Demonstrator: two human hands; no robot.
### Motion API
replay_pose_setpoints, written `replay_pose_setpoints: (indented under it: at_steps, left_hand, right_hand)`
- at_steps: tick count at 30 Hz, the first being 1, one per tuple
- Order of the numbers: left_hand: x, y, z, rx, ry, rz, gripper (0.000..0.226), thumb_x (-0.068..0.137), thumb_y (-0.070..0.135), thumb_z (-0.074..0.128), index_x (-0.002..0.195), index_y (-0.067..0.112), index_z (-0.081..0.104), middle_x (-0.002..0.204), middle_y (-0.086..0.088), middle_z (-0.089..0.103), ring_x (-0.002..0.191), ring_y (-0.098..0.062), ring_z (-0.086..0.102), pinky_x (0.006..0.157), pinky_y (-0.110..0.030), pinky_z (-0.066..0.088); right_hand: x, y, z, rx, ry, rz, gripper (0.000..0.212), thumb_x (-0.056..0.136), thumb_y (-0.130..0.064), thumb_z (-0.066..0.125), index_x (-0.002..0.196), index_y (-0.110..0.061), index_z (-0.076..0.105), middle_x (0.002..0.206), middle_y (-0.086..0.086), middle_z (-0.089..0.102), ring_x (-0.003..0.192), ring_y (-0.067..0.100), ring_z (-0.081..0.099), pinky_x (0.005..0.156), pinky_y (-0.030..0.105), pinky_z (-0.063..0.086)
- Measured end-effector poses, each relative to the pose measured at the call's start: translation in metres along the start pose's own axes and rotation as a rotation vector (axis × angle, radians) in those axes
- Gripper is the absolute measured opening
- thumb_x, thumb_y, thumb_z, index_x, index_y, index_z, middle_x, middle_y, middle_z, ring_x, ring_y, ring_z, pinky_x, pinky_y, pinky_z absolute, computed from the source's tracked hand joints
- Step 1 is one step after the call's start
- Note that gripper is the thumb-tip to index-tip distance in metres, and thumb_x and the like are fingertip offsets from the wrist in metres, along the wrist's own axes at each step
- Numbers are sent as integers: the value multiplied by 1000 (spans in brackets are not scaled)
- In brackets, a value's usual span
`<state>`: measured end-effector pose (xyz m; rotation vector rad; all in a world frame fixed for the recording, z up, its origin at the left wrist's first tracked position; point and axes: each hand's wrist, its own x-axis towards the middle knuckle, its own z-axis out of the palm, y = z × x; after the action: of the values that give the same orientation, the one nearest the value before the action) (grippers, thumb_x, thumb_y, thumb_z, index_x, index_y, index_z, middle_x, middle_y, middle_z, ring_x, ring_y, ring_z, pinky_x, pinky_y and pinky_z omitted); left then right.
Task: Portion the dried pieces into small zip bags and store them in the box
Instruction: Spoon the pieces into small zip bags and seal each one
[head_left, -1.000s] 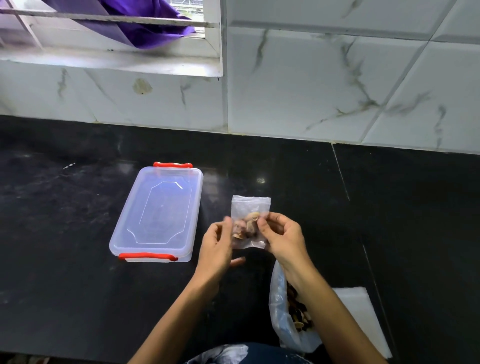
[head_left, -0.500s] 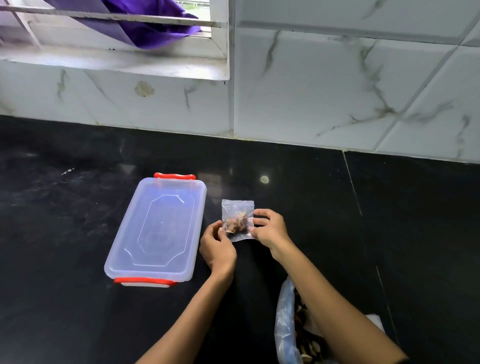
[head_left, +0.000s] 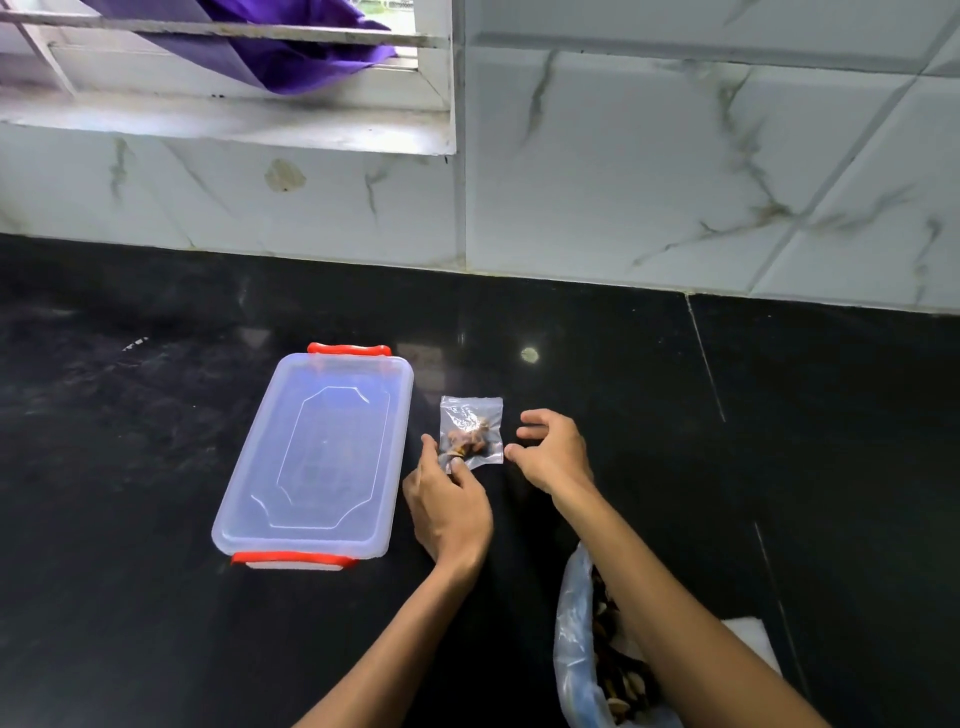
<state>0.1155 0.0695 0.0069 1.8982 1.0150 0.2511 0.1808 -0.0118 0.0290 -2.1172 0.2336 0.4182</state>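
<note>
A small bag (head_left: 471, 431) with dried pieces (head_left: 466, 441) inside lies on the black counter (head_left: 130, 441), just right of the closed box (head_left: 314, 454). The left hand (head_left: 449, 501) pinches its bottom corner. The right hand (head_left: 553, 452) is beside it, fingers loose, holding nothing.

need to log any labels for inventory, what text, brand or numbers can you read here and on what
None: no readable text in the head view.
Small zip bag: clear plastic, no print visible.
Storage box: plain translucent lid, only an embossed outline, no brand.
Large bag of dried pieces: no label visible.
</note>
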Motion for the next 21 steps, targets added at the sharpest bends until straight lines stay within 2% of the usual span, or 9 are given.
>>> replay_pose_setpoints:
  at_steps: [5,8,13,17,21]
  left_hand:
    - [-35,-2,-21,42,-46,167,51,95,16,49,145,18,36,139,-6,50,132,-21,41,109,-35,25]
    - [-57,-8,-33,83,-68,254,51,95,16,50,144,21,38,141,-4,49,136,-17,37,113,-35,15]
    - [-83,-17,-48,93,-96,345,50,94,14,52,142,19,41,144,-6,47,140,-17,33,115,-36,9]
    - [-97,-23,-51,82,-116,357,48,93,13,53,140,17,43,142,-6,49,139,-17,35,115,-37,9]
    - [-112,-28,-52,72,-119,344,48,92,13,54,139,17,45,139,-6,52,135,-20,40,115,-38,10]
  right_hand:
    - [-41,6,-52,90,-28,-64,32,79,-5,71,108,-17,65,99,-2,69,87,7,62,77,22,51]
    - [-78,18,-96,117,-14,-62,30,81,-5,69,104,-23,64,94,-7,67,89,5,62,82,27,51]
    - [-122,61,-158,120,24,44,29,85,-5,64,106,-24,61,97,-5,64,92,8,60,68,21,49]
    - [-133,118,-179,8,111,212,22,85,-11,67,105,-17,62,105,6,65,92,17,61,76,32,51]
    - [-141,159,-163,-152,136,386,39,79,-29,74,110,-13,57,108,6,60,98,20,56,84,36,46]
